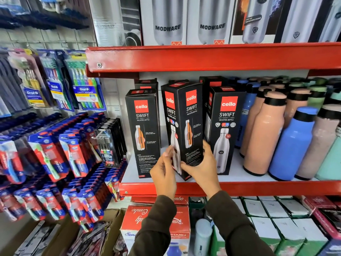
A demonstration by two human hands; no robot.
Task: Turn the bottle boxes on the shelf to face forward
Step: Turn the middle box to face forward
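Note:
Three black Cello Swift bottle boxes stand in the front row on the white shelf [238,172] with a red rim. The left box [143,126] shows a side panel with a cutaway bottle. The middle box [184,119] is turned corner-out, two faces showing. The right box [225,124] shows its front with a steel bottle picture. My left hand [163,174] grips the middle box's lower left face. My right hand [202,167] wraps its lower right face. More black boxes stand behind, mostly hidden.
Peach, blue and pale bottles [289,143] crowd the shelf to the right. Modware boxes [168,21] fill the shelf above. Toothbrush packs [83,91] hang on the left wall. Cartons and a red combo box [156,220] sit below.

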